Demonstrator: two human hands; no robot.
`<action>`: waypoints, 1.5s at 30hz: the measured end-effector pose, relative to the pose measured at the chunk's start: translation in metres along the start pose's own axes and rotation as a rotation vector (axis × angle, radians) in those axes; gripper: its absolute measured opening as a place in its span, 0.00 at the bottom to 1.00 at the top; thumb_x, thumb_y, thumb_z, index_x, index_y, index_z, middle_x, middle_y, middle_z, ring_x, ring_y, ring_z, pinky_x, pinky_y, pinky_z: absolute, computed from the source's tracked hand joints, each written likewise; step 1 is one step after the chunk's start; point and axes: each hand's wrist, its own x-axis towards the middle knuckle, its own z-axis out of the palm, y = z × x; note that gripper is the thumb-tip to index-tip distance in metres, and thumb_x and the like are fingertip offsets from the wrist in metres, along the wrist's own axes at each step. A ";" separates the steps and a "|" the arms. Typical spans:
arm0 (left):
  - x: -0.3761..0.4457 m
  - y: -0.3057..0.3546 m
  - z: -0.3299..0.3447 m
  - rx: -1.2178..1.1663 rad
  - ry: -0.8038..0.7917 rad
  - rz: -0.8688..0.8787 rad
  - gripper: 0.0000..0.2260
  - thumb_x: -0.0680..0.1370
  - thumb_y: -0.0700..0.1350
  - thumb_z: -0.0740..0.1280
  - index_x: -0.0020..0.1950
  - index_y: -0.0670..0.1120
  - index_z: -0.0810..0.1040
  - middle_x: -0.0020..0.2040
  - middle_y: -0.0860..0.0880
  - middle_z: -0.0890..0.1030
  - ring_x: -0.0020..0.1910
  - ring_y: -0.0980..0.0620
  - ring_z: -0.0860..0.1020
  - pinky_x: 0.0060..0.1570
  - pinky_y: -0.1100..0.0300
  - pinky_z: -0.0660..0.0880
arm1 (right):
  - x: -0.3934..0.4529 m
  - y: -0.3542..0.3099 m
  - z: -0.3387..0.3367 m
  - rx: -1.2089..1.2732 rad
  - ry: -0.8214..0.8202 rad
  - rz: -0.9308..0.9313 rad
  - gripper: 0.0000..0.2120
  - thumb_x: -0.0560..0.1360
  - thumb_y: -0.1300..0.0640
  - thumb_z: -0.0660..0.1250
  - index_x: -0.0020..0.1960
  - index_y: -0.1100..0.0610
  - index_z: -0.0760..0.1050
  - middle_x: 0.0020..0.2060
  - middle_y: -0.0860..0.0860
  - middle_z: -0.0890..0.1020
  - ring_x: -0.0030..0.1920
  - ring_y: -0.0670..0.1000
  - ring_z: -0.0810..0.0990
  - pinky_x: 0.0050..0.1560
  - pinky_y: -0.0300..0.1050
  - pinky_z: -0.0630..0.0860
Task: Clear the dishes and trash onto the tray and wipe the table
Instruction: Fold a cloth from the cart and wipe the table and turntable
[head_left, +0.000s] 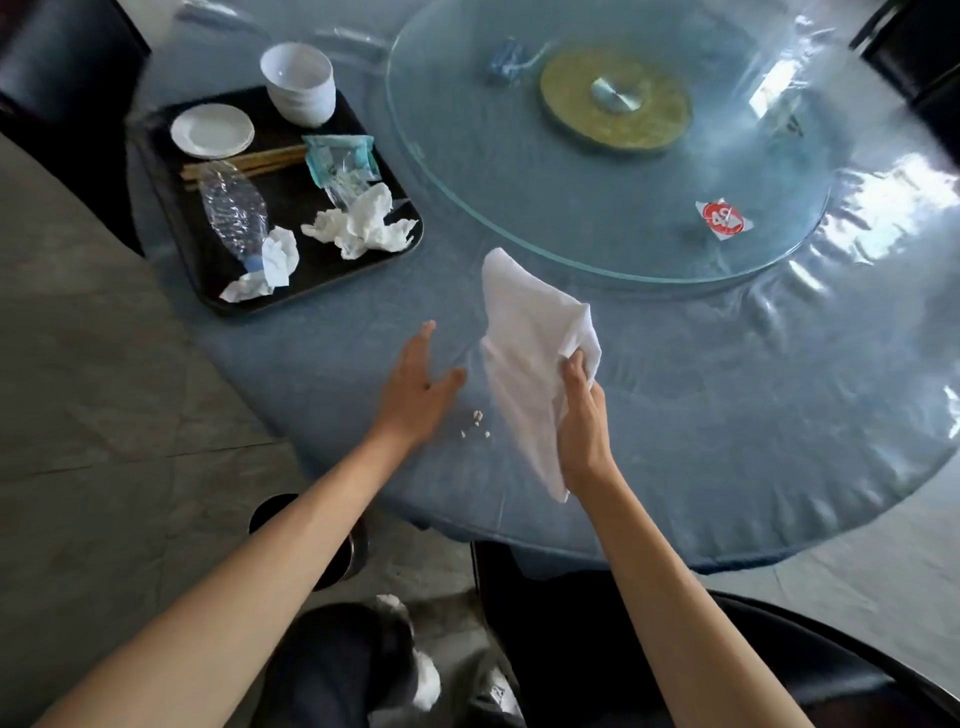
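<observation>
My right hand (582, 415) pinches the white cloth (530, 353) at frame centre; it hangs limp and light. My left hand (415, 389) is spread, ready to take its free edge.

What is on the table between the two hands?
In the head view, tiny white crumbs lie on the blue table between the open left hand and the right hand, which holds the white cloth.
</observation>
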 end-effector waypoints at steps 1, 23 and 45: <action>0.005 0.004 -0.005 -0.073 -0.042 -0.015 0.34 0.79 0.46 0.70 0.81 0.46 0.57 0.80 0.48 0.61 0.79 0.52 0.59 0.76 0.55 0.57 | -0.001 -0.003 -0.003 0.011 -0.044 0.005 0.17 0.84 0.42 0.57 0.51 0.44 0.85 0.45 0.45 0.85 0.49 0.47 0.82 0.50 0.46 0.80; 0.149 0.086 -0.065 -0.350 -0.545 0.067 0.10 0.78 0.38 0.71 0.57 0.34 0.79 0.51 0.43 0.84 0.47 0.53 0.80 0.51 0.58 0.77 | 0.065 -0.043 0.012 -0.126 0.018 0.108 0.10 0.75 0.59 0.70 0.55 0.53 0.85 0.54 0.60 0.86 0.54 0.55 0.85 0.60 0.63 0.79; 0.388 0.059 0.014 -0.592 0.251 -0.706 0.05 0.85 0.41 0.59 0.50 0.48 0.70 0.45 0.50 0.82 0.38 0.52 0.83 0.41 0.57 0.79 | 0.458 -0.088 -0.088 -0.879 0.139 -0.140 0.21 0.78 0.40 0.60 0.71 0.39 0.71 0.78 0.50 0.63 0.77 0.55 0.58 0.74 0.63 0.59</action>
